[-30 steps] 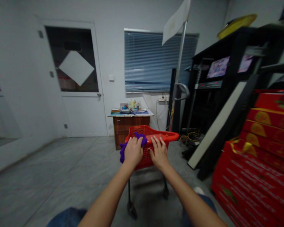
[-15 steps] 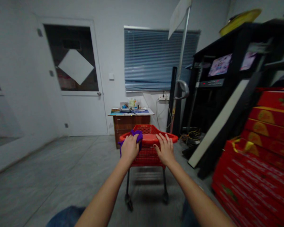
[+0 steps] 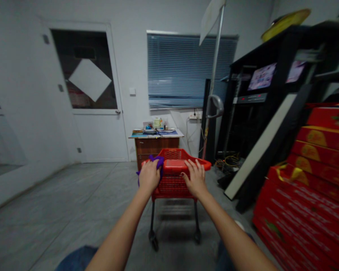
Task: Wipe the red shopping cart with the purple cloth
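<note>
One red plastic shopping cart point(image 3: 173, 190) stands on the grey floor point(image 3: 73, 199). Its thin frame and small castors suggest it's light and will roll easily, so I'd take it by the top rim point(image 3: 183, 162). My left grip point(image 3: 149, 176) pinches a soft purple cloth point(image 3: 158, 162) against the rim's near-left corner, while my right grip point(image 3: 196, 178) lies spread on the rim. The palm hides most of the cloth, and what lies inside the cart is hard to make out.

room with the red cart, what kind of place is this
Probably a storeroom or back room of a small shop, though that is a guess. A red shopping cart stands mid-room, printed red cartons are stacked along the right, and a cluttered wooden desk sits by the window.
</note>
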Motion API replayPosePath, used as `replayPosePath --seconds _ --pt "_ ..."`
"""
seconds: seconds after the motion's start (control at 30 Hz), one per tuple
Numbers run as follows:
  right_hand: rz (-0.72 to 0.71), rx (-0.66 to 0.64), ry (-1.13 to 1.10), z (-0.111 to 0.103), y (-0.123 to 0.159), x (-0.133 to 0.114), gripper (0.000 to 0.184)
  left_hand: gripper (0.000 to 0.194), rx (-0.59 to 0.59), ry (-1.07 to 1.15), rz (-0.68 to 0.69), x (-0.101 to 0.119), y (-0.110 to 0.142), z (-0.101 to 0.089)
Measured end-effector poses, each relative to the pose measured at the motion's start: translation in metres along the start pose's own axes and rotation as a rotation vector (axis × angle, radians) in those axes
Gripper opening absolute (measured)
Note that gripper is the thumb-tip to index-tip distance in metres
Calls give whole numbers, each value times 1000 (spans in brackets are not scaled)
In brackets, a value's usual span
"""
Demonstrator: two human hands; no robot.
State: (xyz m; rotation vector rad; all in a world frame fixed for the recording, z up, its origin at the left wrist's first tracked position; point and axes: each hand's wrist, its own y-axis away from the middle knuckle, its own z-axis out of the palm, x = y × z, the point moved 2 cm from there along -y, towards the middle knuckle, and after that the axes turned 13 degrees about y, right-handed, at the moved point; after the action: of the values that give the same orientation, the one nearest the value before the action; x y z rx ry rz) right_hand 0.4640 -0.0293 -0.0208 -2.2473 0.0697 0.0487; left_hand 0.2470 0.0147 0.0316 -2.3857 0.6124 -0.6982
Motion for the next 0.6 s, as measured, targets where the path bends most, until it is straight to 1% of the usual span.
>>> replayPosePath --seconds 0.1,0.17,0.23,0.3,0.4,0.47,0.53,0.6 --pt "7 5 7 1 0 -1 57 42 13 21 64 24 1 13" --pt "5 7 8 1 0 3 56 43 4 43 103 29 1 16" --pt "-3 6 4 1 0 6 55 41 -27 68 126 20 2 13" --pt "-11 3 -2 0 1 8 55 39 -38 72 111 2 3 4" --pt "-12 -1 0 0 1 3 56 38 -4 43 34 -25 5 -9" --pt "-3 -2 3 1 1 -4 58 37 17 32 -18 -29 6 -11" --pt "5 7 5 3 1 -12 58 38 17 32 -39 -19 6 -7" --pt "7 21 8 4 1 -21 58 40 1 45 -21 1 4 3"
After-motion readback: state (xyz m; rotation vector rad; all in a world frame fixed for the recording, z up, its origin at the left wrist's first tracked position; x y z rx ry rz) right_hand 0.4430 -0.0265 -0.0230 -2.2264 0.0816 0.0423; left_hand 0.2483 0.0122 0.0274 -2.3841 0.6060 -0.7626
